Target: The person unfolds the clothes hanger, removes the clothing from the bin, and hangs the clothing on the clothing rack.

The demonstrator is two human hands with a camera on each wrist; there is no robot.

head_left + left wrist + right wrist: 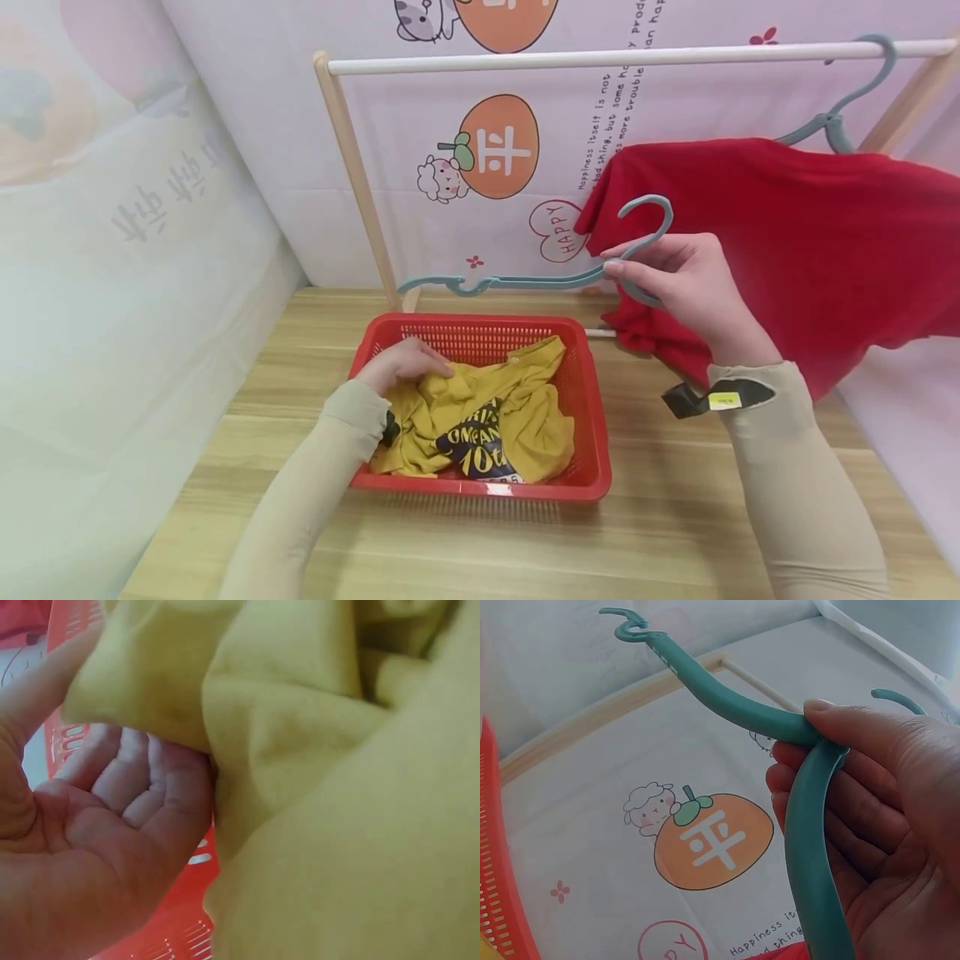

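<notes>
A teal clothes hanger (540,282) is held by my right hand (678,279) at its middle, just below the hook, above the basket's back right corner. The right wrist view shows the thumb and fingers of the right hand (877,780) around the joint of the hanger (727,701). My left hand (405,364) reaches into the red basket (596,417) and grips the crumpled yellow T-shirt (536,429) at its left part. Up close, a fold of the yellow T-shirt (300,750) covers the fingertips of the left hand (112,817).
A clothes rack with a white rod (525,60) and wooden posts stands behind the basket. A red garment (750,242) hangs on its right side from another teal hanger (873,83). The wooden tabletop (420,550) lies beneath; printed white cloth covers the walls.
</notes>
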